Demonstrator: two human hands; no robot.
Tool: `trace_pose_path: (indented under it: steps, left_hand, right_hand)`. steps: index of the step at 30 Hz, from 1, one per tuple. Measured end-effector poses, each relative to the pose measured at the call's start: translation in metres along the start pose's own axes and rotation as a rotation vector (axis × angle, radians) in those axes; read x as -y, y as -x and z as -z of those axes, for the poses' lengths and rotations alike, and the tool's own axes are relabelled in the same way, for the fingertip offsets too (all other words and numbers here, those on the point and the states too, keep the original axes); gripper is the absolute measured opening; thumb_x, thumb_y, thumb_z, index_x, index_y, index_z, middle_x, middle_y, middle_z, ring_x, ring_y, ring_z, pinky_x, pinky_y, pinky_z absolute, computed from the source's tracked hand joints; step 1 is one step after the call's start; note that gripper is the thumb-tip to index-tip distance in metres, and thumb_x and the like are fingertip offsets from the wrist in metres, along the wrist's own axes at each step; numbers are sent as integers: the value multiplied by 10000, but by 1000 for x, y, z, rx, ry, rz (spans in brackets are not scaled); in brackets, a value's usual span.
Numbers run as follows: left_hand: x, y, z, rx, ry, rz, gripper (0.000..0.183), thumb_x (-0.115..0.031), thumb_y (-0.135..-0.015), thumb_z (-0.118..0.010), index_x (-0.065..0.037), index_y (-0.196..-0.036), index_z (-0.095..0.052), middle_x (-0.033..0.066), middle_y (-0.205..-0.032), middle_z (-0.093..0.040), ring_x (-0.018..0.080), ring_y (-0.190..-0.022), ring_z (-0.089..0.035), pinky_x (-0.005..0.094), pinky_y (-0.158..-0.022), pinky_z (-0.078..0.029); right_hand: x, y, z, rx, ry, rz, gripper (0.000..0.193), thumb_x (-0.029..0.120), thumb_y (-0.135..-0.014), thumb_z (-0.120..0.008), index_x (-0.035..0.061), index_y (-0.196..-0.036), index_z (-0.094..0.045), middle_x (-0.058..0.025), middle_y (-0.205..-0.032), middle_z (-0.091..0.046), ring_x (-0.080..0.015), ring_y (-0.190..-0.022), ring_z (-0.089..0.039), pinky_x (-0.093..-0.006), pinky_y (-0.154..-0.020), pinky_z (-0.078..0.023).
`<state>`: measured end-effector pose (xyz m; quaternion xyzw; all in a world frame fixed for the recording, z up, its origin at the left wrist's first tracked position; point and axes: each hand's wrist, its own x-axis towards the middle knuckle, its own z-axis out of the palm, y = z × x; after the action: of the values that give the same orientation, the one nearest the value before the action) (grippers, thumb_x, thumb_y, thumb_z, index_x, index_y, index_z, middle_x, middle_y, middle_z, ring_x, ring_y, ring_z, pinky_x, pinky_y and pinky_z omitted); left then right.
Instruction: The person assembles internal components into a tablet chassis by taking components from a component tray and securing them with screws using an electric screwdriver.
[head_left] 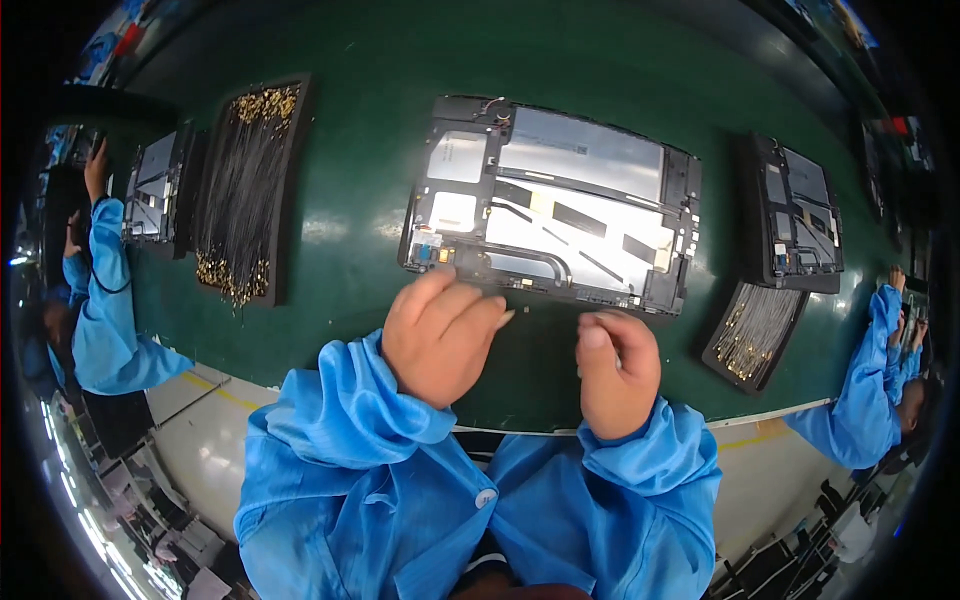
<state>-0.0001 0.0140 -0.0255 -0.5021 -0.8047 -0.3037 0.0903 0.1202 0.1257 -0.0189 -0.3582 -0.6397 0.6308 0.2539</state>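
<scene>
An opened tablet-like device [580, 215] lies in front of me, with a black frame, silvery panels and dark strips inside. My left hand [440, 335] is at its near left corner, palm down with curled fingers. Its index fingertip is close to a small gold-coloured part [444, 256] and a blue one. Whatever those fingers may hold is hidden. Off the device's near edge, at the right, my right hand [618, 372] is closed, thumb pressed against bent fingers. Anything pinched there is too small or covered to make out.
A dark tray [290, 180] of thin black cables with gold ends stands left. Another cable tray [755, 335] sits right, partly under stacked similar devices [800, 215]. More devices [155, 190] lie far left. People in blue sleeves [110, 310] work at both sides of the green table [360, 130].
</scene>
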Motion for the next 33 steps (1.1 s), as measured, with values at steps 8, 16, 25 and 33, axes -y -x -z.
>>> trace_pose_path:
  steps: [8, 16, 25, 33]
  left_hand:
    - [15, -15, 1, 136, -18, -33, 210, -49, -592, -619, -72, -791, -554, 52, -803, -525, 239, -826, -468, 355, -742, -361]
    - [13, -17, 4, 153, -35, 2, 174, -66, -614, -603, -69, -783, -561, 50, -791, -536, 238, -825, -476, 348, -744, -362]
    - [11, -17, 5, 183, -84, -9, 164, -68, -622, -582, -69, -784, -558, 62, -798, -545, 250, -841, -478, 355, -750, -364]
    - [12, -17, 6, 212, -130, -47, 201, -115, -629, -500, -55, -818, -533, 77, -809, -521, 250, -860, -470, 351, -758, -368]
  right_hand:
    - [-9, 12, 2, 120, 440, 182, 258, 89, -718, -561, -17, -945, -499, -123, -742, -553, -196, -642, -528, -263, -561, -430]
    - [36, -35, -22, 9, -447, -194, 587, 112, -782, -480, -59, -1219, -128, -95, -768, -520, -109, -643, -455, -217, -558, -395]
    - [17, -39, -40, -156, -189, 87, 362, 149, -846, -367, -33, -1150, -290, -107, -848, -548, -107, -715, -468, -230, -664, -386]
    - [-7, -43, -41, -79, -68, 459, 271, 160, -851, -355, -3, -1067, -351, -127, -822, -561, -142, -694, -501, -260, -654, -403]
